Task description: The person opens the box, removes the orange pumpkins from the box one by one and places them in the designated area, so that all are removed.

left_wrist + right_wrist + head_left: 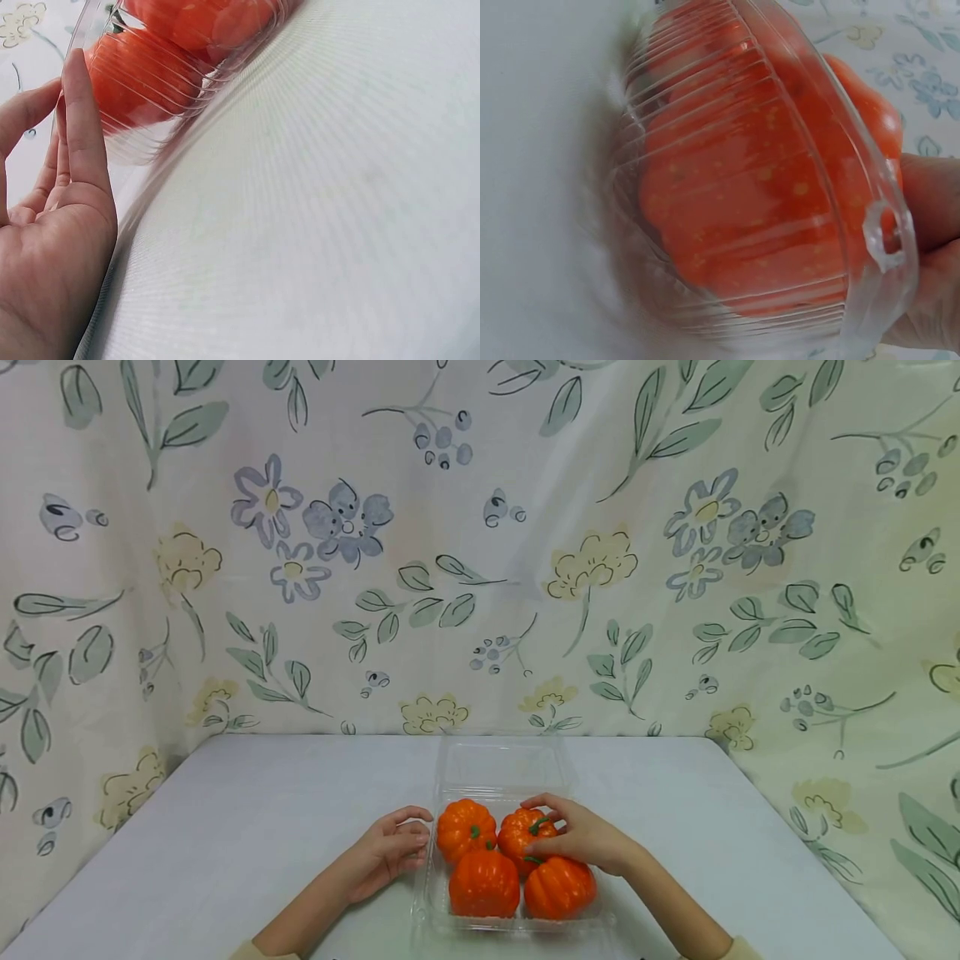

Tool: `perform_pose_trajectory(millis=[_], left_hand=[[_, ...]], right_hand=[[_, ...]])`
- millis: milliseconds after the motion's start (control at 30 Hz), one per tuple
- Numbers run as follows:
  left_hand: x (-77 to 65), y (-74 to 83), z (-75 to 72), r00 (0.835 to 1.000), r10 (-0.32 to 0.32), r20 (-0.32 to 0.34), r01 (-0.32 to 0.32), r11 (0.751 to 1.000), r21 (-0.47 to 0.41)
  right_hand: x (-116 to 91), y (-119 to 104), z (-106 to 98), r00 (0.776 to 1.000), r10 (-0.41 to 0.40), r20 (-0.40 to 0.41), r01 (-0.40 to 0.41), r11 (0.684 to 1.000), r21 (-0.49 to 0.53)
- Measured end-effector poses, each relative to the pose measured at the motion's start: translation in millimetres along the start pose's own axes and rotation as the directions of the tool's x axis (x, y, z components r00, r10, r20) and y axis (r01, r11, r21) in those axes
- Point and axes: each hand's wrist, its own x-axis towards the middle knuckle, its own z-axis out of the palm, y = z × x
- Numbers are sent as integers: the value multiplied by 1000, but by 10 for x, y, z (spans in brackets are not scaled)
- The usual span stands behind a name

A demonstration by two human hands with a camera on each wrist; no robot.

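Several orange toy pumpkins with green stems lie in a clear plastic clamshell box (517,925), its lid (502,764) laid back behind it. My right hand (588,839) reaches over the box's right side and grips the back right pumpkin (517,835), thumb on the near side and fingers on the far side. The front right pumpkin (561,891) lies just below that thumb. Beside the box's left wall is my left hand (386,852), fingers loosely extended and holding nothing. In the right wrist view, the box's ribbed wall (742,307) covers much of the orange pumpkins.
A white cloth covers the table (247,827) under the box. Behind the table hangs a floral curtain (465,527), which also runs along both sides.
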Motion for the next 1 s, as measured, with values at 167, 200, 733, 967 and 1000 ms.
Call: perform_pose_trajectory(millis=[167,200,733,967,1000], left_hand=[[6,7,-1,1000,-1,-4,1,1000,7],[7,8,1,1000,-2,-5,2,1000,9],[8,9,10,1000,1,-9,0,1000,19],[1,-8,10,1000,18,8,-19,1000,17],[1,-9,11,1000,19,9,-20,1000,16]], right_hand=[[10,-10,27,1000,10,-24,-11,1000,-11],[11,-12,30,1000,11,-27,-12,1000,-11],[21,-20,63,996,15,-82,-15,1000,-3],[27,3,57,994,-32,-104,30,999,-16],[26,6,54,994,-40,-104,38,999,-17]])
